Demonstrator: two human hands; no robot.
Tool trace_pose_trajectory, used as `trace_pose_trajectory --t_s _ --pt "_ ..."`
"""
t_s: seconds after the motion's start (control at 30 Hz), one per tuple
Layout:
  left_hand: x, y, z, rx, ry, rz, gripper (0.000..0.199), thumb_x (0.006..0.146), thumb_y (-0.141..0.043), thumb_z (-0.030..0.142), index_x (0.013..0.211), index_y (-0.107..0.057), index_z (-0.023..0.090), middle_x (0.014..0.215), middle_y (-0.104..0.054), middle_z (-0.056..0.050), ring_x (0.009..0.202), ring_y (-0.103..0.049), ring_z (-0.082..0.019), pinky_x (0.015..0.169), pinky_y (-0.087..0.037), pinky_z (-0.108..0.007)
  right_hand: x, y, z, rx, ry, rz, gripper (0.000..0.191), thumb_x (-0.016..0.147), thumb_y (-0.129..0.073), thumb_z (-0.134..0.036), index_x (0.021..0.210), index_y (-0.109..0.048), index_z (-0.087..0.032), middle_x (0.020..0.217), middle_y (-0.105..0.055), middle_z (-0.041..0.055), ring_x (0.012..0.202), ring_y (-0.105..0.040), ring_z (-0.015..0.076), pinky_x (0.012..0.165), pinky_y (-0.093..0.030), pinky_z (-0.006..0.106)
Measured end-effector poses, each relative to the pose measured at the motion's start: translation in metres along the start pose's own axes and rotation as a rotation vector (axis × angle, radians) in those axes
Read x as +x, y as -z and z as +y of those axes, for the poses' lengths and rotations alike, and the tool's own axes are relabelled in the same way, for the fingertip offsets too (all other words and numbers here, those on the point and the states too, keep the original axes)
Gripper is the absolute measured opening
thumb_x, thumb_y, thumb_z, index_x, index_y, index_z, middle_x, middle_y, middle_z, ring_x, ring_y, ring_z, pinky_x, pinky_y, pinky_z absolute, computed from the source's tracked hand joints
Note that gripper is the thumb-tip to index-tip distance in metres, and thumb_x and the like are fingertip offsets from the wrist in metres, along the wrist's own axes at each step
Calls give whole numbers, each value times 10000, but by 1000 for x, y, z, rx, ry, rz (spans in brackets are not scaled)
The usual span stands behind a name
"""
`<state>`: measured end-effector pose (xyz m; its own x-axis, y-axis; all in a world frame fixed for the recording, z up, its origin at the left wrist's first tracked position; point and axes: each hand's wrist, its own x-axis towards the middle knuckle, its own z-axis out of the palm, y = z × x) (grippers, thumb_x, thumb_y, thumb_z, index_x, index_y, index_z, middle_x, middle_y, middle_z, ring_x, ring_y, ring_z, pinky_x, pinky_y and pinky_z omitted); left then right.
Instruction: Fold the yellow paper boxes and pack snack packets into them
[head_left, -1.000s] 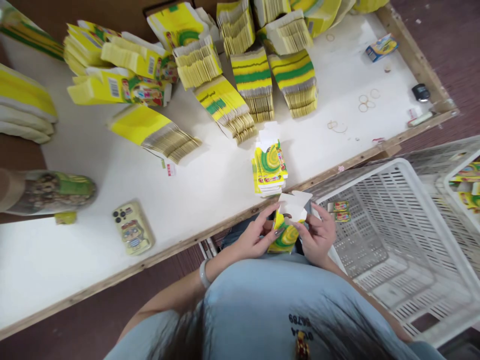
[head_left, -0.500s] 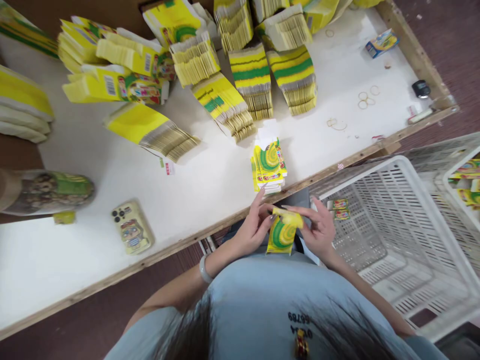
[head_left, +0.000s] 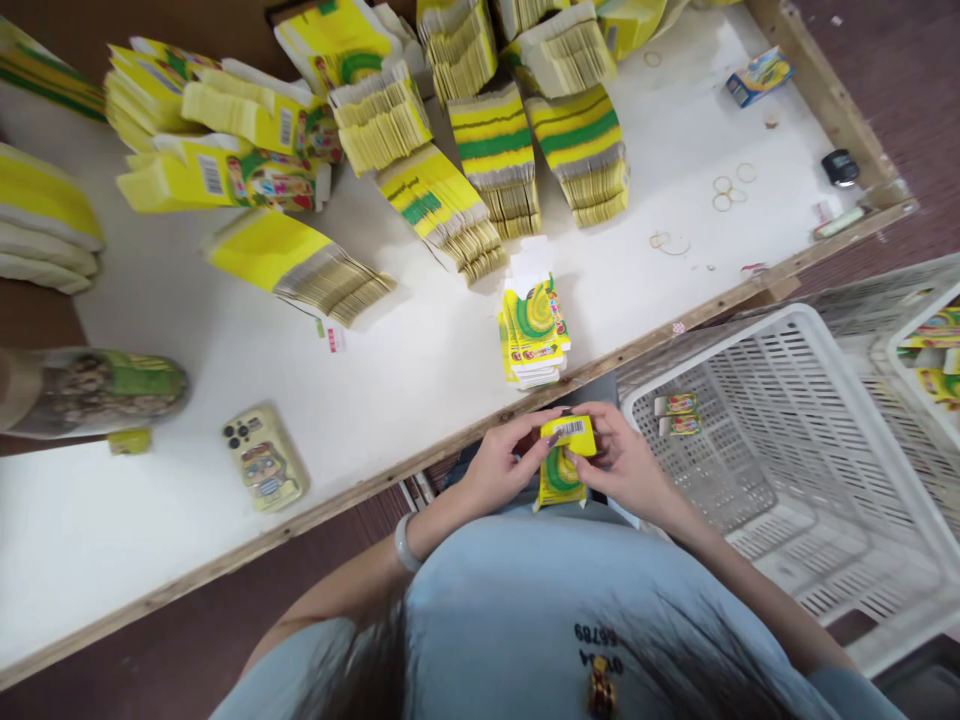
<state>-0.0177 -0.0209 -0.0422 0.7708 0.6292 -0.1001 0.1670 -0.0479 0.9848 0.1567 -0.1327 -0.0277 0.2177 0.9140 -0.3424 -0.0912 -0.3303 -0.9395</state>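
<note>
Between both hands, over my lap just off the table's front edge, is a small yellow and green carton (head_left: 562, 472) with a barcode on its folded top panel. My left hand (head_left: 514, 460) grips its left side, thumb on the front. My right hand (head_left: 611, 450) pinches the right side near the top, its fingers behind the panel. In front of the hands, a small pile of flat yellow cartons (head_left: 534, 325) lies on the white table (head_left: 420, 370). Farther back stand fanned bundles of folded cartons (head_left: 495, 145).
A white plastic crate (head_left: 840, 430) with two small cartons (head_left: 679, 414) stands at the right below the table. On the table are a phone (head_left: 264, 458), a jar (head_left: 112, 388), rubber bands (head_left: 727, 192), a blue box (head_left: 760, 77) and a black lid (head_left: 840, 168). A wooden rim (head_left: 832, 240) edges the table.
The carton's top panel has folded over, so its barcode now shows. My right hand has moved inward and its fingers have closed on the carton. The left hand remains on it.
</note>
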Motion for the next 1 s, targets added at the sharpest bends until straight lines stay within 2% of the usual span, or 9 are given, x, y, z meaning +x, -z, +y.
trace_pose_trajectory --t_s 0.2,0.3,0.43,0.53,0.6,0.7,0.8,0.9,1.0 --pt "1 1 -4 193 -199 -53 445 1064 -412 358 1446 -558 181 1350 -714 -149 1144 -727 -231 943 -592 -353 5 11 6 205 -40 -111 416 854 -787 -399 1242 -717 -268 1152 -801 79 997 -785 217 844 -666 370" --pt "21 10 3 356 -239 13 420 1068 -374 389 1392 -564 201 1233 -747 -126 1053 -735 -220 896 -585 -341 2 26 10 146 -60 46 350 871 -749 -498 1124 -775 -257 1058 -818 79 911 -784 217 758 -661 341" --pt "75 33 14 672 121 414 581 917 -604 642 1234 -549 158 1106 -693 -132 935 -691 -249 783 -532 -340 -11 83 6 -354 -16 351 406 942 -606 -550 1146 -759 -233 1115 -783 130 984 -750 280 875 -624 460" --pt "105 50 13 821 375 271 510 885 -618 670 1015 -602 177 1002 -690 -112 855 -665 -251 716 -465 -322 -21 128 -2 -976 -45 617 539 962 -549 -540 1325 -682 -164 1292 -691 229 1218 -643 430 1071 -434 712" --pt "109 58 8 790 419 128 436 915 -590 625 833 -594 197 847 -681 -65 760 -626 -218 660 -406 -295 -23 140 -8 -1212 -24 754 627 965 -544 -533 1424 -602 -110 1402 -609 284 1335 -543 497 1123 -288 796" --pt "97 66 1 622 352 94 390 961 -541 500 710 -539 202 688 -620 -5 651 -541 -161 611 -348 -266 -13 123 -15 -1123 147 788 575 977 -546 -487 1401 -603 -102 1336 -657 266 1286 -600 437 1109 -408 688" --pt "82 68 3 556 278 148 372 984 -495 422 681 -499 206 621 -571 18 597 -493 -140 591 -323 -253 16 78 -19 -818 369 793 384 993 -543 -423 1268 -658 -180 1165 -736 165 1090 -705 307 991 -547 502" --pt "78 63 7 677 239 174 412 1027 -430 411 674 -500 211 613 -584 -1 592 -519 -158 595 -302 -271 62 29 -24 -661 523 727 334 1003 -520 -432 1234 -631 -218 1135 -734 123 1059 -693 264 977 -535 461" --pt "81 58 4 835 175 199 407 1047 -425 382 693 -531 211 692 -645 -36 662 -589 -185 611 -298 -287 113 -1 -29 -737 480 701 437 987 -501 -542 1246 -579 -198 991 -737 109 979 -671 287 951 -491 483"
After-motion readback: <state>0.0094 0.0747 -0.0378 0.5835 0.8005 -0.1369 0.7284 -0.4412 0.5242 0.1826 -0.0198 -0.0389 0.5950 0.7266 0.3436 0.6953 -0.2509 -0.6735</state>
